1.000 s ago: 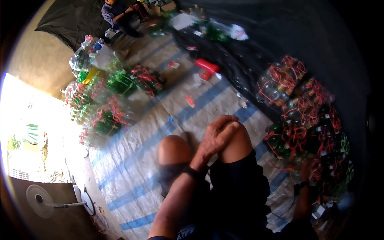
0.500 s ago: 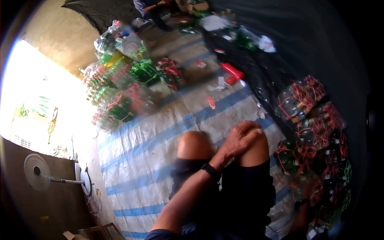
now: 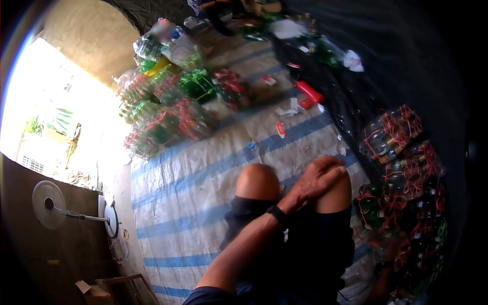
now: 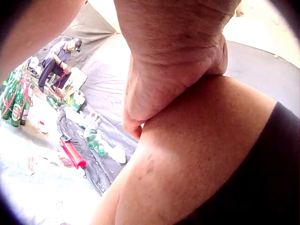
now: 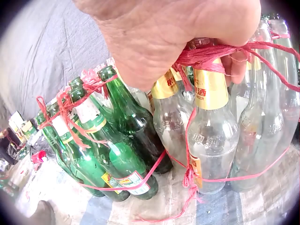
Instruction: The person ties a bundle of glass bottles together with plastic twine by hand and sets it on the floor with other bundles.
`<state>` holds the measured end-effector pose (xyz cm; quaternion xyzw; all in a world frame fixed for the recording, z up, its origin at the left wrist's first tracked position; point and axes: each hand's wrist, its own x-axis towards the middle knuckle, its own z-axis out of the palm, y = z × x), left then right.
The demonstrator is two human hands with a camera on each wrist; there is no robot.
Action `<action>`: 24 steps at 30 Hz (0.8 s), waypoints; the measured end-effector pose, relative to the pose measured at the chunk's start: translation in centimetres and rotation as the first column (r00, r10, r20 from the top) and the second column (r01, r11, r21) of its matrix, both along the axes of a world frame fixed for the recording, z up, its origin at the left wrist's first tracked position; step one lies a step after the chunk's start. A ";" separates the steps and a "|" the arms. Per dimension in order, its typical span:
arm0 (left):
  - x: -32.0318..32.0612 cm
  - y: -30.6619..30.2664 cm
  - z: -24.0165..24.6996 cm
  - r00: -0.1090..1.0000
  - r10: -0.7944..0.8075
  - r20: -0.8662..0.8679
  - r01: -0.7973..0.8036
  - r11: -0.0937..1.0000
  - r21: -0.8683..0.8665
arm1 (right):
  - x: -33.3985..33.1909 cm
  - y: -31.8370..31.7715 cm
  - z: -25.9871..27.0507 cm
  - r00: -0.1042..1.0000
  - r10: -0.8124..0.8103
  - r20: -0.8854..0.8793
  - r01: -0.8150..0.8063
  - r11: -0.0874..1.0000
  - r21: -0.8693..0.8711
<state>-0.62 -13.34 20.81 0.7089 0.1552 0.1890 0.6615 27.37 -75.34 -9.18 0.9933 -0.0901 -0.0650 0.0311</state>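
1. At 4 o'clock, the right hand (image 5: 164,37) has its grip clenched on the red twine (image 5: 206,56) binding a bundle of clear glass bottles with gold foil necks (image 5: 211,136), probably to lift it whole.
2. The left hand (image 3: 315,180) rests relaxed on the bare knee (image 3: 338,198), holding nothing and likely bracing.
3. At 11 o'clock, green bottle bundles (image 3: 195,84) sit on the blue-striped woven mat (image 3: 193,178).
4. Since a second ago both hands stay put, but the view has swung and the piles sit higher.

The bundle of clear glass bottles (image 5: 213,140) stands upright on the woven floor mat (image 5: 168,201), necks up. Several bottles wear gold foil collars, and the front one has a small label low on its body. A thick red string (image 5: 206,55) gathers at the necks in a knot and runs down and around the bodies, binding them side by side. The right hand (image 5: 164,33) grips that knot from above, its fingers (image 5: 238,65) curled through the string.
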 end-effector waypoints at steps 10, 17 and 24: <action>0.1 0.0 -0.3 1.000 0.022 -0.005 -0.021 0.999 0.040 | 0.1 0.5 0.8 0.991 0.100 -0.093 -0.110 0.988 -0.108; 0.1 0.2 -0.3 0.999 0.001 -0.035 0.000 1.000 0.027 | 0.2 -0.3 -0.5 0.991 0.131 -0.020 -0.132 0.978 -0.162; 0.1 -0.2 0.0 0.999 0.037 -0.012 -0.036 0.998 0.057 | 1.2 -2.0 -2.2 0.976 0.203 0.079 -0.192 0.973 -0.130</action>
